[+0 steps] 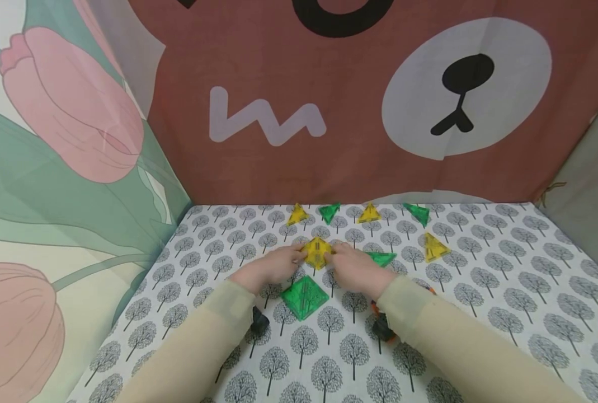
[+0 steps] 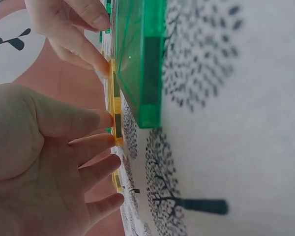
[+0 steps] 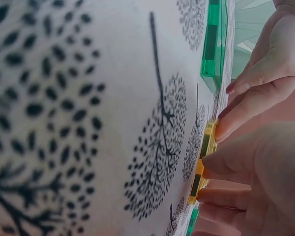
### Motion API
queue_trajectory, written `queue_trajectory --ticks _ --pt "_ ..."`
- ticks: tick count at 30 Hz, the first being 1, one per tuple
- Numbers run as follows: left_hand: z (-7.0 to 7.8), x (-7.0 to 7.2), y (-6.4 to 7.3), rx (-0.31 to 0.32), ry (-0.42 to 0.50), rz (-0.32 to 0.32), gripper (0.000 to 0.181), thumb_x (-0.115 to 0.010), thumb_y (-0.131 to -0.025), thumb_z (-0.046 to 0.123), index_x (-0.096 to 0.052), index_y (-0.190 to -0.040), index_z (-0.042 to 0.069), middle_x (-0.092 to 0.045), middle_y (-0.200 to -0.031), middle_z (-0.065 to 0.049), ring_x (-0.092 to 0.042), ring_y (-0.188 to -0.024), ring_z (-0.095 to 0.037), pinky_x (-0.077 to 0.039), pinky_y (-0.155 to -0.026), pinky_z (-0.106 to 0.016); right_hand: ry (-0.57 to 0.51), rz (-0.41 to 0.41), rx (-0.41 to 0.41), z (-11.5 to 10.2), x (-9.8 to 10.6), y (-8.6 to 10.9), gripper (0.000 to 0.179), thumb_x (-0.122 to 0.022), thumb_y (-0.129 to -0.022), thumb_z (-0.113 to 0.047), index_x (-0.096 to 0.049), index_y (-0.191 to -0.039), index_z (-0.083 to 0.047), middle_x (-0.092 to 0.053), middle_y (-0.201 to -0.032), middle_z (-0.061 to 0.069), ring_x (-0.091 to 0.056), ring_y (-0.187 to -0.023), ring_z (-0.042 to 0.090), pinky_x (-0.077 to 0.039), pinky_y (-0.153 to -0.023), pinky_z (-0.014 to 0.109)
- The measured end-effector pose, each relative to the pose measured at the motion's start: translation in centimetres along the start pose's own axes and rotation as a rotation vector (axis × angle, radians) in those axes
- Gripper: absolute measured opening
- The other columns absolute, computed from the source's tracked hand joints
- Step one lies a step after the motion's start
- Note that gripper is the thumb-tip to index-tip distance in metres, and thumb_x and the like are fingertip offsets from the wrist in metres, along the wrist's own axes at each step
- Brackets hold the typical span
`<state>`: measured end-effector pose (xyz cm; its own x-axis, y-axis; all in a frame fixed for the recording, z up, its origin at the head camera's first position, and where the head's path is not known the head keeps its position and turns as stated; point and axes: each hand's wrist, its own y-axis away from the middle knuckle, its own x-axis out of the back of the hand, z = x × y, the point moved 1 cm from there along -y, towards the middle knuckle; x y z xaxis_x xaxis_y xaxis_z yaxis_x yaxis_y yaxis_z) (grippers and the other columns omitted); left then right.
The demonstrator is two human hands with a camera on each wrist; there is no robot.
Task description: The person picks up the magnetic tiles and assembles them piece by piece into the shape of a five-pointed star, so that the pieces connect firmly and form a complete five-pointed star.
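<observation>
Two translucent yellow triangular tiles (image 1: 317, 253) lie edge to edge on the cloth as a diamond. My left hand (image 1: 280, 264) pinches the left corner between thumb and fingers. From the other side my right hand (image 1: 351, 267) pinches the right corner. In the left wrist view the yellow tiles (image 2: 117, 105) are edge-on, low against the cloth, with the left thumb and index finger at one end. Nearer to me is a green diamond (image 1: 305, 297) made of two triangular tiles. A green triangle (image 1: 381, 258) is partly hidden behind the right hand.
Along the back lie a yellow triangle (image 1: 297, 214), a green triangle (image 1: 329, 212), another yellow triangle (image 1: 369, 213) and another green triangle (image 1: 418, 213). One more yellow triangle (image 1: 434, 247) lies at right. A tree-patterned cloth (image 1: 324, 369) covers the surface; a bear-print curtain (image 1: 278, 173) stands behind.
</observation>
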<state>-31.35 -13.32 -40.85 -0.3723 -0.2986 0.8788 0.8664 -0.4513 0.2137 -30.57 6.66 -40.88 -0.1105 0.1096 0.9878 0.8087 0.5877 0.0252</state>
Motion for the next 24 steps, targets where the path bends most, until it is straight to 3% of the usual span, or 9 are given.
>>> queue_trajectory --ticks 7,10,14,17,19,21,23,24 --pt "1.2 0.1 -0.4 -0.019 -0.088 0.003 0.042 -0.037 -0.108 0.017 -0.043 -0.149 0.009 -0.027 -0.16 -0.006 -0.025 -0.145 -0.028 -0.019 -0.118 -0.043 0.013 -0.01 -0.028 0.3 0.1 0.5 0.045 -0.058 -0.096 -0.007 -0.053 -0.141 -0.002 -0.053 -0.136 0.017 -0.05 -0.123 0.032 -0.042 -0.105 0.047" --pt "1.7 0.1 -0.8 -0.01 -0.113 0.002 0.041 -0.037 -0.108 0.019 -0.045 -0.148 0.01 -0.028 -0.159 -0.005 -0.026 -0.145 -0.029 -0.019 -0.118 -0.046 -0.023 -0.039 -0.044 0.9 0.6 0.9 0.046 -0.056 -0.097 -0.008 -0.051 -0.143 -0.005 -0.049 -0.142 0.019 -0.044 -0.131 0.036 -0.032 -0.11 0.055" --pt "2.5 0.4 -1.2 0.014 -0.146 0.006 0.041 -0.042 -0.106 0.017 -0.049 -0.146 0.011 -0.032 -0.158 -0.005 -0.028 -0.144 -0.031 -0.013 -0.117 -0.055 -0.134 -0.027 -0.099 3.0 3.2 2.0 0.049 -0.048 -0.099 -0.006 -0.046 -0.148 -0.009 -0.038 -0.152 0.02 -0.03 -0.14 0.042 -0.015 -0.114 0.063" --pt "3.3 0.7 -1.4 0.054 -0.146 0.022 0.048 -0.047 -0.101 0.008 -0.047 -0.148 0.016 -0.033 -0.158 -0.003 -0.027 -0.144 -0.031 -0.007 -0.117 -0.058 -0.232 0.025 -0.145 5.3 6.1 3.6 0.051 -0.043 -0.099 -0.001 -0.043 -0.149 -0.007 -0.035 -0.152 0.024 -0.027 -0.14 0.045 -0.026 -0.111 0.06" --pt "4.1 0.9 -1.4 0.074 -0.135 0.036 0.056 -0.047 -0.097 0.002 -0.044 -0.15 0.021 -0.032 -0.158 -0.001 -0.024 -0.145 -0.03 -0.005 -0.117 -0.057 -0.262 0.036 -0.168 7.1 7.6 5.0 0.051 -0.04 -0.1 0.0 -0.041 -0.15 -0.006 -0.032 -0.153 0.027 -0.023 -0.141 0.047 -0.04 -0.099 0.056" --pt "5.1 1.0 -1.5 0.071 -0.13 0.039 0.063 -0.046 -0.094 -0.002 -0.041 -0.152 0.024 -0.032 -0.158 -0.001 -0.023 -0.146 -0.03 -0.005 -0.118 -0.054 -0.267 0.031 -0.192 8.9 8.5 6.4 0.051 -0.039 -0.1 0.0 -0.04 -0.15 -0.004 -0.03 -0.152 0.031 -0.028 -0.138 0.048 -0.045 -0.083 0.05" --pt "6.3 0.9 -1.8 0.051 -0.155 0.042 0.062 -0.045 -0.095 0.0 -0.043 -0.151 0.025 -0.035 -0.157 -0.003 -0.024 -0.145 -0.029 -0.009 -0.119 -0.052 -0.281 0.005 -0.232 10.9 8.7 7.8 0.052 -0.038 -0.099 0.001 -0.037 -0.151 -0.002 -0.025 -0.152 0.035 -0.054 -0.116 0.043 -0.049 -0.069 0.044" --pt "6.9 0.7 -2.0 0.04 -0.166 0.04 0.058 -0.045 -0.097 0.002 -0.043 -0.151 0.024 -0.037 -0.156 -0.003 -0.025 -0.145 -0.029 -0.011 -0.119 -0.05 -0.297 -0.01 -0.25 11.8 8.6 8.4 0.052 -0.037 -0.099 0.002 -0.036 -0.151 0.0 -0.024 -0.151 0.037 -0.062 -0.096 0.037 -0.048 -0.06 0.04"
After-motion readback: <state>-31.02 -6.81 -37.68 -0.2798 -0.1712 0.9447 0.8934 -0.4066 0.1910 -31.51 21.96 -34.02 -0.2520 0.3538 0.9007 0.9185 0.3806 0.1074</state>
